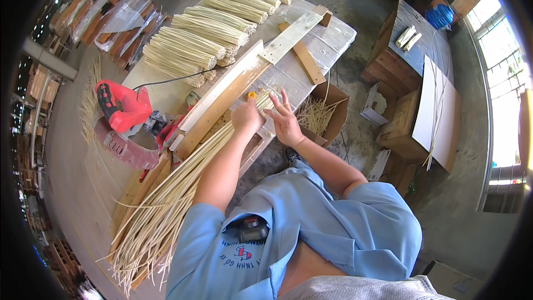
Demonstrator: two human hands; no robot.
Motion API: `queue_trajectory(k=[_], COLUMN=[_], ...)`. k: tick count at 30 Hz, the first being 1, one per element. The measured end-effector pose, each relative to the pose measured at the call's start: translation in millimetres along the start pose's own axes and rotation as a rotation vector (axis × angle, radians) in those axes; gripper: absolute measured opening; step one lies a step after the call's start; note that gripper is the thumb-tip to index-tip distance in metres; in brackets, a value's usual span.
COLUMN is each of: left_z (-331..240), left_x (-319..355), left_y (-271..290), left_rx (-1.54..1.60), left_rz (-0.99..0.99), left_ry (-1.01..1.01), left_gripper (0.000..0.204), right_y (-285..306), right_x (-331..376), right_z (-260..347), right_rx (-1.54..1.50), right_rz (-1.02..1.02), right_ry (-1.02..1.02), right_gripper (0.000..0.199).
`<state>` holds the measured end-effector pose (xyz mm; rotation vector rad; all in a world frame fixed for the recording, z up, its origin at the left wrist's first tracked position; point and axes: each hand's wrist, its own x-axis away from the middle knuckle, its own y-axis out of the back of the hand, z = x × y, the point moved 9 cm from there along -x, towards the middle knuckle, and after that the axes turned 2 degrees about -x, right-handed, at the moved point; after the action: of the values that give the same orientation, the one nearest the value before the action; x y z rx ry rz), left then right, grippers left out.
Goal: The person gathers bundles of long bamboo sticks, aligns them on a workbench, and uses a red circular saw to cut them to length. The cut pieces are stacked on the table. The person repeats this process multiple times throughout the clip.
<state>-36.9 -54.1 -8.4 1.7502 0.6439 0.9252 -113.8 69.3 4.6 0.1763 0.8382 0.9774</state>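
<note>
A long bundle of pale cane strips (183,189) lies along the wooden guide board (222,105), its loose tails fanning out toward the lower left. My left hand (248,118) is closed around the bundle near its far end. A small yellow object (252,95) shows just beyond the left knuckles; its kind is unclear. Close beside the cut-looking ends, my right hand (286,124) has its fingers spread, with nothing visibly held. A red and black power saw (125,105) with a round guard stands left of the guide.
Several bundles of cut cane (183,50) lie in rows on the worktable (333,33). A cardboard box (333,125) of short offcuts sits right of the table. The saw's black cable crosses the tabletop. Farther right are a wooden cabinet (383,61) and a blue water bottle (440,16).
</note>
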Motion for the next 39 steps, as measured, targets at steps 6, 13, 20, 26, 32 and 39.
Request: queue_trajectory(k=[6, 13, 20, 26, 32, 39], left_z=[-2, 6, -3, -1, 1, 2], left_x=[0, -3, -3, -6, -3, -4], left_y=[4, -4, 2, -2, -1, -1], left_rx=[0.034, 0.011, 0.034, 0.029, 0.065, 0.079], left_rz=[0.004, -0.060, -0.065, -0.123, -0.185, -0.169], left_ry=[-0.005, -0.004, -0.036, -0.045, -0.079, -0.075], left_gripper=[0.046, 0.044, 0.047, 0.046, 0.042, 0.039], right_y=[3, -12, -55, -87, -93, -97], right_x=[-54, -85, -66, -49, -46, -44], right_z=[-25, -74, -130, -130, -134, -135], right_rx=[-0.075, -0.051, -0.561, -1.030, -1.031, -1.000], right_rz=[-0.033, 0.328, 0.693, 1.070, 1.102, 1.086], right_ry=[-0.104, -0.527, -1.111, -1.498, -1.593, -1.635], right_gripper=[0.023, 0.044, 0.053, 0.035, 0.035, 0.039])
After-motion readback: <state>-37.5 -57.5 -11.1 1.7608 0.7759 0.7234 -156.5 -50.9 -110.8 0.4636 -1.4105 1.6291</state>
